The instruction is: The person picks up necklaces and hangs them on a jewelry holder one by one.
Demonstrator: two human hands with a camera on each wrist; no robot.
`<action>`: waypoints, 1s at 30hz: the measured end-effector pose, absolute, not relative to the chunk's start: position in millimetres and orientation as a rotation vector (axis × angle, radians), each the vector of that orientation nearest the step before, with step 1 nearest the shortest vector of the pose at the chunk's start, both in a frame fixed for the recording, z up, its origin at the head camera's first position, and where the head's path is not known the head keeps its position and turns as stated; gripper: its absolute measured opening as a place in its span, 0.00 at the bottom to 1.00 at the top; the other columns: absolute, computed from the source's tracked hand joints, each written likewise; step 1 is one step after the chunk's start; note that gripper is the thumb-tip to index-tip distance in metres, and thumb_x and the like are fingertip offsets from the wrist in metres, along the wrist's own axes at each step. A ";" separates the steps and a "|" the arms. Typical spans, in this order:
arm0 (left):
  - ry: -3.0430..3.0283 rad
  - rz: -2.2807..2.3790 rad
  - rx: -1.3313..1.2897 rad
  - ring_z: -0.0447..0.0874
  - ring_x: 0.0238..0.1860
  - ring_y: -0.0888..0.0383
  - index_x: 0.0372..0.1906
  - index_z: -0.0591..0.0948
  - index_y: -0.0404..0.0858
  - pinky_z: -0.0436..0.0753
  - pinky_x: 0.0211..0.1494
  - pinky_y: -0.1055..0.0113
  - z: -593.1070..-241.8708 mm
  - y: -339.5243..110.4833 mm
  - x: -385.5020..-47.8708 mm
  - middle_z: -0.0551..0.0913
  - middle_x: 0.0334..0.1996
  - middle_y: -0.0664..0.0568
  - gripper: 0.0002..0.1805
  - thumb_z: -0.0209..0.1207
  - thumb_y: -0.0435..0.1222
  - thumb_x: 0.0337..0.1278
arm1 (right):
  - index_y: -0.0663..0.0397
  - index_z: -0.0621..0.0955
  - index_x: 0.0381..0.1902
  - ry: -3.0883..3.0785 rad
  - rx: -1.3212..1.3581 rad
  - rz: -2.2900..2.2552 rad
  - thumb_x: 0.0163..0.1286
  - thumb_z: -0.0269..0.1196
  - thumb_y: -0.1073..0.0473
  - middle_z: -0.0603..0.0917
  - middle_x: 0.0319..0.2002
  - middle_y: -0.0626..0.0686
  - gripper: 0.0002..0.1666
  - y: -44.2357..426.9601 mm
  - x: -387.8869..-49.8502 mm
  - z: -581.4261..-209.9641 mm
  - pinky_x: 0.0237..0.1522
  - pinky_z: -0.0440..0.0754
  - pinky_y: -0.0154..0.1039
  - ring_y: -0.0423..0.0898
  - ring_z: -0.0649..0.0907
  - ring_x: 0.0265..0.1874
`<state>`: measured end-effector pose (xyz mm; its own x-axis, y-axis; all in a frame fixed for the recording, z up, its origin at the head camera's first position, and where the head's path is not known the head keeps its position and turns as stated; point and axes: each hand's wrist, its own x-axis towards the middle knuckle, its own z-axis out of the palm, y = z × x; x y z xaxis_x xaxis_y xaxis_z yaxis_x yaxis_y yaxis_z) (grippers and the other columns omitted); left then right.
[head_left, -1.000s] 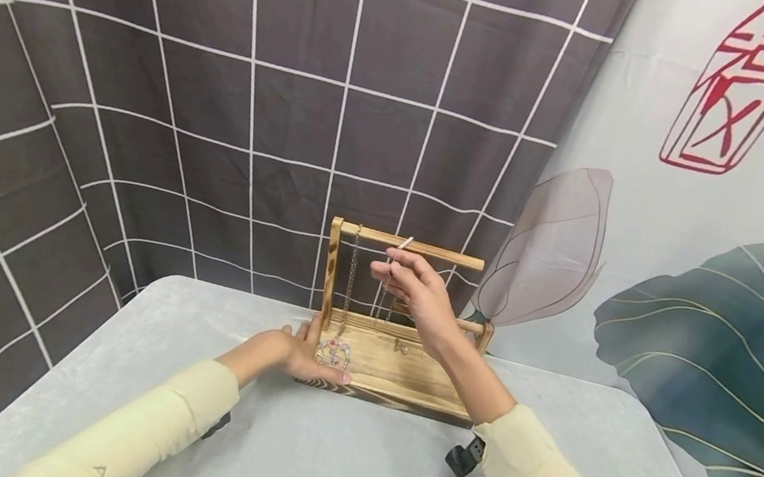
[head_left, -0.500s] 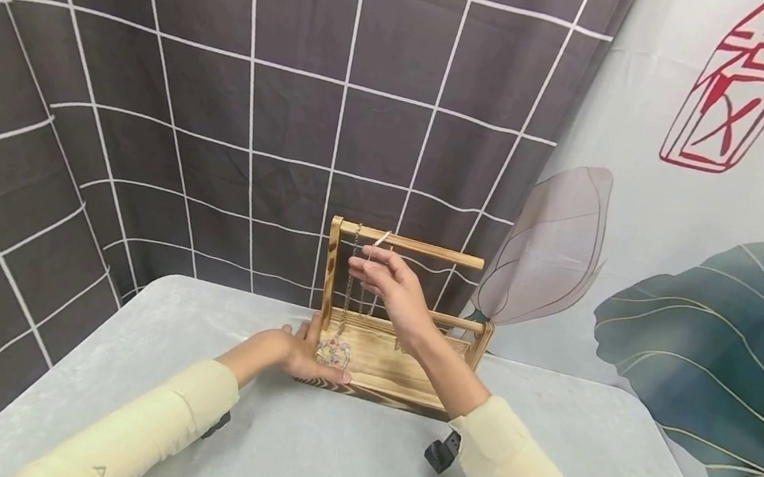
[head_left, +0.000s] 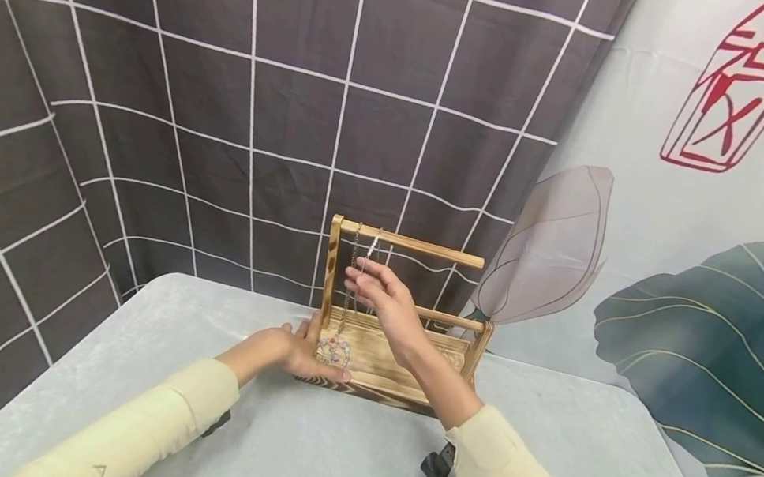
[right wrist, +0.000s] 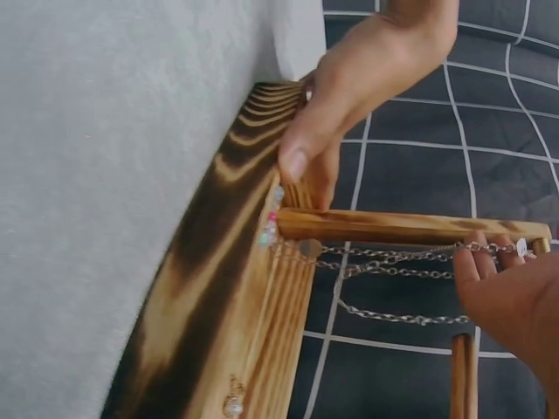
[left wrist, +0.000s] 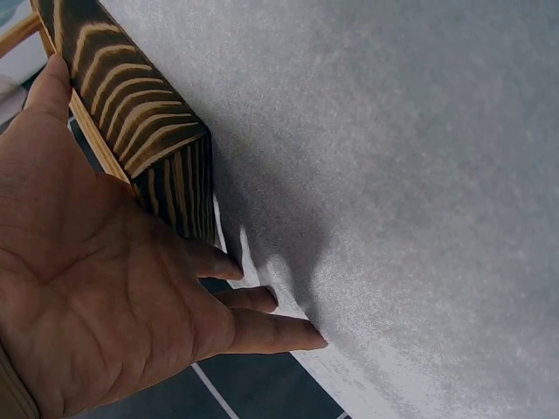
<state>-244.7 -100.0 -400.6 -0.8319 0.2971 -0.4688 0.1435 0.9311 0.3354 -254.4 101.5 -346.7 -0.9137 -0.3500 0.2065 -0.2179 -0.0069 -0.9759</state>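
Observation:
A wooden jewelry stand stands on the table; its dark-grained corner shows in the left wrist view. My left hand rests against its left end, thumb on the front edge, other fingers straight and spread. A chain necklace hangs from the upper bar's left part, above a beaded piece at the base. Just right of that chain, my right hand pinches a thin silver chain with a white section at the bar. In the right wrist view, chains run toward my right hand.
A lower bar crosses the stand's right side. A small ornament shows at the stand's base in the right wrist view. Behind the pale table hang a dark gridded curtain and a light patterned cloth.
My right hand has moved left along the upper bar with the silver chain, then slightly down; the white section now hangs more steeply. My left hand has stayed in place.

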 end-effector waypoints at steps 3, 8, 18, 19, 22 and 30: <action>2.553 0.394 0.324 0.39 0.91 0.18 0.91 0.30 0.28 0.49 0.92 0.23 -402.4 -99.5 -245.8 0.39 0.92 0.23 0.80 0.53 0.83 0.66 | 0.62 0.68 0.86 2.133 -0.599 -2.069 0.91 0.55 0.57 0.75 0.82 0.69 0.32 104.0 -253.3 -352.3 0.87 0.72 0.63 0.65 0.79 0.81; 2.551 0.400 0.332 0.39 0.91 0.19 0.91 0.30 0.28 0.47 0.94 0.26 -403.8 -99.4 -246.0 0.39 0.91 0.23 0.80 0.53 0.82 0.66 | 0.61 0.64 0.89 2.183 -0.549 -2.043 0.92 0.54 0.58 0.74 0.84 0.66 0.35 107.5 -250.8 -359.7 0.88 0.72 0.62 0.64 0.76 0.83; 2.537 0.418 0.290 0.37 0.91 0.18 0.91 0.27 0.30 0.47 0.91 0.21 -400.9 -100.4 -245.7 0.38 0.92 0.23 0.81 0.54 0.83 0.64 | 0.59 0.64 0.90 2.259 -0.514 -1.967 0.89 0.58 0.59 0.70 0.87 0.66 0.37 113.5 -243.1 -368.9 0.89 0.69 0.62 0.64 0.72 0.86; 2.536 0.417 0.290 0.37 0.91 0.19 0.91 0.27 0.30 0.47 0.91 0.21 -400.4 -100.6 -245.7 0.38 0.92 0.23 0.81 0.53 0.84 0.64 | 0.59 0.63 0.90 2.264 -0.510 -1.955 0.89 0.58 0.59 0.70 0.87 0.66 0.38 114.3 -242.5 -370.2 0.89 0.68 0.62 0.64 0.72 0.86; 2.535 0.420 0.295 0.38 0.91 0.19 0.91 0.28 0.29 0.46 0.91 0.22 -399.3 -101.1 -245.0 0.39 0.91 0.23 0.81 0.53 0.84 0.64 | 0.60 0.62 0.90 2.273 -0.513 -1.921 0.90 0.58 0.59 0.69 0.87 0.67 0.38 116.6 -240.6 -374.5 0.89 0.67 0.64 0.65 0.72 0.86; 2.533 0.412 0.301 0.39 0.90 0.18 0.91 0.28 0.29 0.47 0.92 0.22 -399.6 -100.4 -246.1 0.38 0.91 0.23 0.82 0.53 0.84 0.63 | 0.64 0.63 0.89 2.227 -0.497 -1.933 0.89 0.56 0.63 0.74 0.82 0.71 0.36 118.3 -237.3 -388.7 0.85 0.73 0.66 0.70 0.74 0.83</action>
